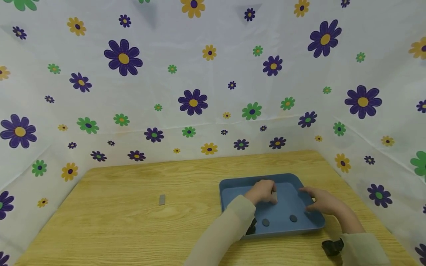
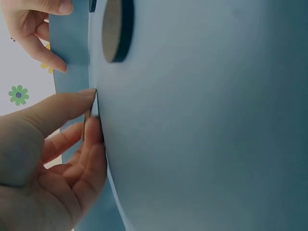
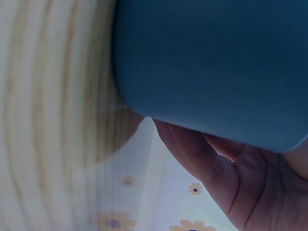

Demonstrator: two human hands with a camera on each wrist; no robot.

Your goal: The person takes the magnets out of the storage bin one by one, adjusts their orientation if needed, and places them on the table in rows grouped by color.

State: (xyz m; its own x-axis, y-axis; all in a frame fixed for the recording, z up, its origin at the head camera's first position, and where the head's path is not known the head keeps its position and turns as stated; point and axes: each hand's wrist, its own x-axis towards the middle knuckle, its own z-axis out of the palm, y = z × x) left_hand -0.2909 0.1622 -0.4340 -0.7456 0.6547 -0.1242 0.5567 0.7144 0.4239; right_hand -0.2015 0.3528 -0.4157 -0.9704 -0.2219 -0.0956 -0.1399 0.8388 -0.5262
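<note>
Over the blue tray point(image 1: 287, 203), my left hand point(image 1: 263, 191) pinches a small, thin, light-coloured flat piece point(image 1: 274, 197) between thumb and fingers. In the left wrist view that hand point(image 2: 62, 149) is low by the tray's floor, the piece mostly hidden by the fingers. My right hand point(image 1: 324, 201) holds the tray at its right wall; the right wrist view has its fingers point(image 3: 192, 151) against the outside of the wall. Two dark grey discs point(image 1: 265, 222) point(image 1: 293, 218) lie in the tray's near part.
A small grey rectangular tile point(image 1: 162, 200) lies on the wooden table point(image 1: 116, 221), well left of the tray. White flower-printed sheeting point(image 1: 213, 81) encloses the table at the back and both sides. A dark wrist device point(image 1: 332, 247) shows by the right sleeve.
</note>
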